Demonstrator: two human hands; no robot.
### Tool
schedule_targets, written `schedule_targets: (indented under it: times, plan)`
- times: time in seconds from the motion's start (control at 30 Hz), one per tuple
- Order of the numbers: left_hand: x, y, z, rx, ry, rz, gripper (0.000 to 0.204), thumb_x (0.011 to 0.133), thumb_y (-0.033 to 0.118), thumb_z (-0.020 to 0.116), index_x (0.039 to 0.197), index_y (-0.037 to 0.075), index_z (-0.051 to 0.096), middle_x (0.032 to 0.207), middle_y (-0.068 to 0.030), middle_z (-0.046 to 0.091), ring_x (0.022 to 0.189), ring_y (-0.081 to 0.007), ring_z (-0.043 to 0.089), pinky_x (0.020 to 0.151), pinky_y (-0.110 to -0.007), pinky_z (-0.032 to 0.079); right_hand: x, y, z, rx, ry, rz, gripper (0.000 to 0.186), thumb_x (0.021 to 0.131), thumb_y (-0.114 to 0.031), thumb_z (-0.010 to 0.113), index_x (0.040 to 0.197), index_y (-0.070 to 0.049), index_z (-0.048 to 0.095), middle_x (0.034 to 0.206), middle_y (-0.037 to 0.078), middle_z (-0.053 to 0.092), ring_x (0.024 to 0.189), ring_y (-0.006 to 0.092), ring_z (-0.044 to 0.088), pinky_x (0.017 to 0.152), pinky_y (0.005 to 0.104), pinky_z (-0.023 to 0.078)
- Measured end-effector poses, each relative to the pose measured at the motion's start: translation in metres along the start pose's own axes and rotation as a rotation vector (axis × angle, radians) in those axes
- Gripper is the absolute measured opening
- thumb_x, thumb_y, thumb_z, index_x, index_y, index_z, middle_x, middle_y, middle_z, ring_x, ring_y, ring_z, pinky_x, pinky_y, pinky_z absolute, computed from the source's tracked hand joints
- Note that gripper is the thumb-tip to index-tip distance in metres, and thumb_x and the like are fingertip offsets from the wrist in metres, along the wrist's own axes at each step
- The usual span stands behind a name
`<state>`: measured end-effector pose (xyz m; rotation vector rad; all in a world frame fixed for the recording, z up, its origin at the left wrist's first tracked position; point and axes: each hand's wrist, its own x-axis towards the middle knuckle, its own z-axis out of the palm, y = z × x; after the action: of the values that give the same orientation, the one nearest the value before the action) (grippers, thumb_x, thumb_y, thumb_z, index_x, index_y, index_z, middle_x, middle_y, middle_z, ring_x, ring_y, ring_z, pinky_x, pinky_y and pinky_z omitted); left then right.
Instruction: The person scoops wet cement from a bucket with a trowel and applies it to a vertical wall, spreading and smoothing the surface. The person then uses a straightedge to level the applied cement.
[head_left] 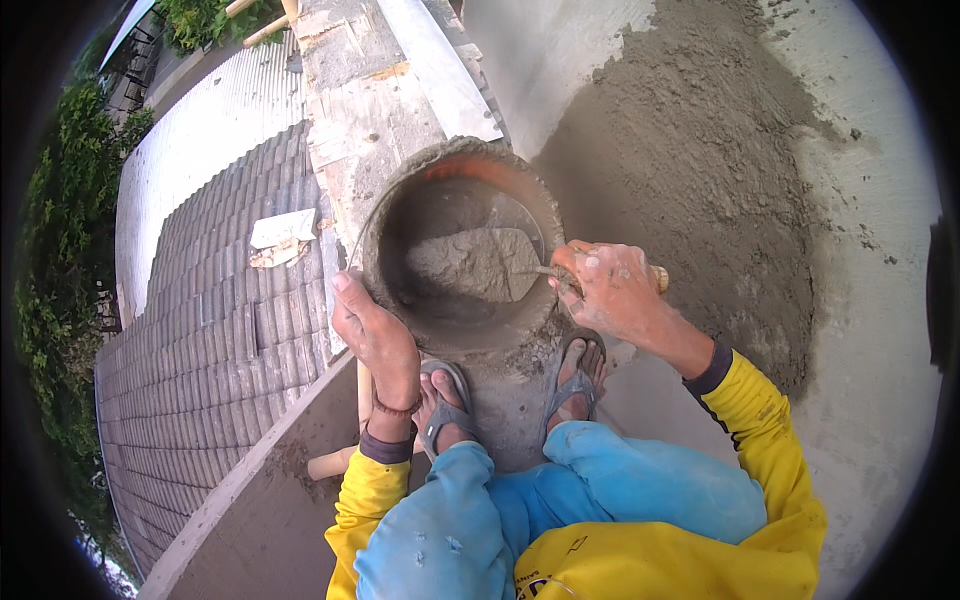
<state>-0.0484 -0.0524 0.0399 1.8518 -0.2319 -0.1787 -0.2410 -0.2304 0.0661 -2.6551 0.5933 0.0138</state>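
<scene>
A round bucket (pixel 384 215), its wall caked with grey mortar and orange showing inside the rim, is in front of my feet. Inside it lies the blade of a trowel (pixel 538 270), heaped with wet mortar (pixel 470 262). My right hand (pixel 615 290) is closed round the trowel's wooden handle at the bucket's right rim. At the left, my left hand (pixel 378 338) rests against the bucket's outer side with its fingers stretched out; some of the fingers are hidden. Both hands are smeared with mortar.
Wet mortar (pixel 700 200) covers much of the wall at the right. A board (pixel 440 70) lies on the ledge ahead. Down at the left is a tiled roof (pixel 220 350), beyond a low wall edge (pixel 250 460). A wooden pole (pixel 330 464) sticks out by my left foot.
</scene>
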Motion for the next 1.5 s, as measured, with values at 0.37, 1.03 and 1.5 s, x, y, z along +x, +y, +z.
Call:
schedule_targets:
  times: [0.37,1.03,1.5]
  plan:
    - [0.033,-0.054,-0.048,-0.251,-0.231,-0.219,0.056,0.111,0.046,0.035,0.140,0.000,0.050,0.132,-0.0099,0.059,0.117,-0.0224,0.059,0.102,-0.037,0.049,-0.039,-0.037,-0.103,0.391,0.193,-0.132,0.022,0.089,-0.017,0.071,0.102,-0.001,0.064,0.076,0.012,0.065,0.060,0.0293,0.061,0.051,0.0388,0.049]
    - [0.030,-0.026,-0.034,-0.346,-0.226,-0.322,0.059,0.112,0.048,0.037,0.130,-0.005,0.053,0.125,-0.0111,0.055,0.111,-0.0212,0.052,0.102,-0.034,0.042,-0.137,0.039,-0.131,0.342,0.424,0.814,0.045,0.101,-0.030,0.065,0.117,0.012,0.060,0.063,0.001,0.054,0.057,0.0107,0.052,0.059,0.0284,0.046]
    - [0.041,-0.068,-0.047,-0.294,-0.125,-0.406,0.074,0.110,0.054,0.038,0.148,-0.010,0.039,0.146,-0.0168,0.046,0.126,-0.0252,0.049,0.111,-0.038,0.039,-0.170,0.053,-0.149,0.450,0.796,1.076,0.054,0.102,-0.031,0.065,0.131,0.013,0.054,0.067,-0.002,0.054,0.055,0.0056,0.049,0.050,0.0243,0.042]
